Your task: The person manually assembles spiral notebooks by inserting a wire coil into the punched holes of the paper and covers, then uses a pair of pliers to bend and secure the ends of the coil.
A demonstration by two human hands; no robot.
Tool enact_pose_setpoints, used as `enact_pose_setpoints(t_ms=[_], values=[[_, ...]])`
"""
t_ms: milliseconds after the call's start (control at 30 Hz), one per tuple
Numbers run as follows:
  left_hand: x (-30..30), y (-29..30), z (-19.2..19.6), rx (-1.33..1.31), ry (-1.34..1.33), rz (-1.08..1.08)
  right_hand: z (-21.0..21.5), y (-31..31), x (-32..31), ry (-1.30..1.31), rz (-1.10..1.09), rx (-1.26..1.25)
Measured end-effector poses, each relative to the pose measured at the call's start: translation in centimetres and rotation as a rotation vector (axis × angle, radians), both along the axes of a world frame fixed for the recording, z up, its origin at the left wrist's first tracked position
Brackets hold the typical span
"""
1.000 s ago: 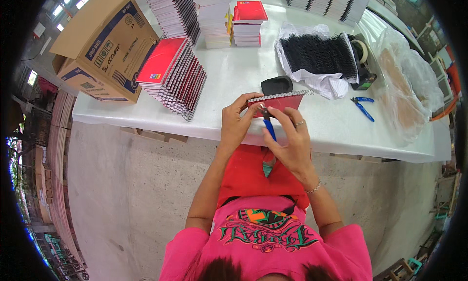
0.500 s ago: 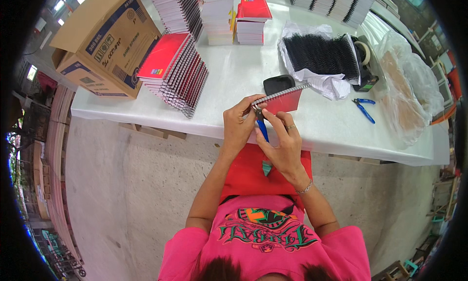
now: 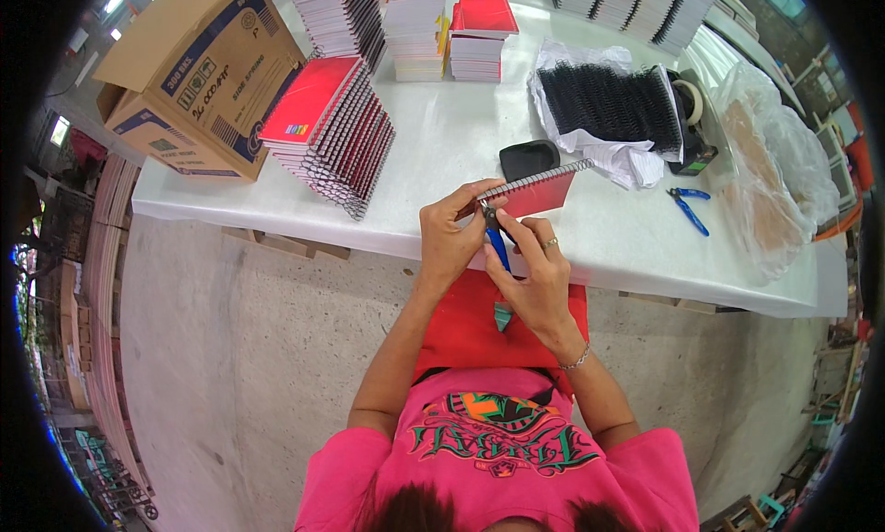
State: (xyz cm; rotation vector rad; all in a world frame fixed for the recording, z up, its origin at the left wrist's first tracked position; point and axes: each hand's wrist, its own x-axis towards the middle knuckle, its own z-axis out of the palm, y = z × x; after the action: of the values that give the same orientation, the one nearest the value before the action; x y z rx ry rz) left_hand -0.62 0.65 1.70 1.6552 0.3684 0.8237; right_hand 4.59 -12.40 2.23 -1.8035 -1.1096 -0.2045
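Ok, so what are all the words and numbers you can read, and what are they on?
I won't copy the words out, but here's where they are:
Cardboard box: blue print, symbols and barcodes, plus dark handwriting.
Pink shirt: fancy lettering in green and orange.
Stacked spiral notebooks: a tiny colourful patch on the top cover, too small to read.
Held notebook: no writing I can make out.

It's a wkshop w/ notebk stacks [image 3: 332, 131], conc. floor [image 3: 277, 348].
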Motion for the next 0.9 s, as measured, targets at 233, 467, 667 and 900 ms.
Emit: enact_pose_setpoints(t_ms=[233,467,667,900], values=[[0.0,0.0,-0.3,-0.001,0.019,0.019,0.3,0.4,0.1,-0.014,0.022,0.034],[-0.4,-0.8,0.6,0.132,0.034,0.036,3.5,-1.1,4.2,1.844,0.857,0.224],[-2.0,1.4,5.1,0.182,0.071,0.249,4.5,-2.8,8.0,0.735,0.382,-0.331],[-6.7,16.7,16.0,0.395,-0.111,0.359,1.4,-6.6,15.3,-0.188,-0.111,-0.361]])
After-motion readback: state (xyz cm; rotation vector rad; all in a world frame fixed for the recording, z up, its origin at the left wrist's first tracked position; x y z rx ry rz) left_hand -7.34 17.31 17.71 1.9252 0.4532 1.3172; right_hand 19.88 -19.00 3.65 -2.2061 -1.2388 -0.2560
